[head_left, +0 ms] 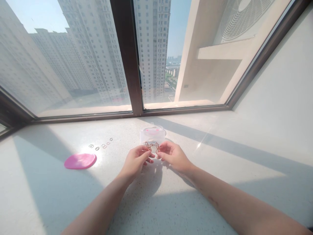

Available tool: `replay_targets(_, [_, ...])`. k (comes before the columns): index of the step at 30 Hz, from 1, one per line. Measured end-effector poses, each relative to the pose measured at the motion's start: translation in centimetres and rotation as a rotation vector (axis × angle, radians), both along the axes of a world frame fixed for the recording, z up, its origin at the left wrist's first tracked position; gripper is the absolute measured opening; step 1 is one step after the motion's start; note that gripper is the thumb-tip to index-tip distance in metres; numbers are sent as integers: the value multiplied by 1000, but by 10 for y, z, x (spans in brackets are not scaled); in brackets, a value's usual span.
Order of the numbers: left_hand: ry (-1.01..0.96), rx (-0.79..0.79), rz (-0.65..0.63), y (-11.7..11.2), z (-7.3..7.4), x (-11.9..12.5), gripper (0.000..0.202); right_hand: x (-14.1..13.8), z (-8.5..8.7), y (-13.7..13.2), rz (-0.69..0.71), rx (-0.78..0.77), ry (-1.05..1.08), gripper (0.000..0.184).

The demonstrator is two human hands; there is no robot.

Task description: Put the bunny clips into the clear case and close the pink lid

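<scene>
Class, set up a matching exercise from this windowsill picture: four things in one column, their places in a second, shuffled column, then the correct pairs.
Things:
1. pink lid
2. clear box
3. small rings
4. rabbit-shaped clips

Places:
A. pinched in the left hand and right hand
B. just beyond the fingertips
C. far left on the sill
D. scattered between lid and box

Pairs: 1-C, 2-B, 3-D, 4-A

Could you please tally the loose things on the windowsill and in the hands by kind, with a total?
Rabbit-shaped clips, one in the left hand and one in the right hand: 2
Small clips lying loose on the sill: about 6
Pink lid: 1
Clear plastic box: 1
Total: about 10
</scene>
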State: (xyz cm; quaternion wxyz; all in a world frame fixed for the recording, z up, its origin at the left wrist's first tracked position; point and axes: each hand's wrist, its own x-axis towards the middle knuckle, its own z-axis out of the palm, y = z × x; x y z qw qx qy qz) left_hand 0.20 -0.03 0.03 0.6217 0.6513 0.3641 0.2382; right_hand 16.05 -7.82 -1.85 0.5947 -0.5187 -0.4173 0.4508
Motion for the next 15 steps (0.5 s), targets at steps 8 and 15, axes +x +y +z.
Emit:
replay_targets(8, [18, 23, -17, 0, 0, 0, 24, 1, -2, 0, -12, -7, 3, 21])
replay_targets(15, [41, 75, -68, 2, -3, 0, 26, 0, 2, 0, -25, -17, 2, 23])
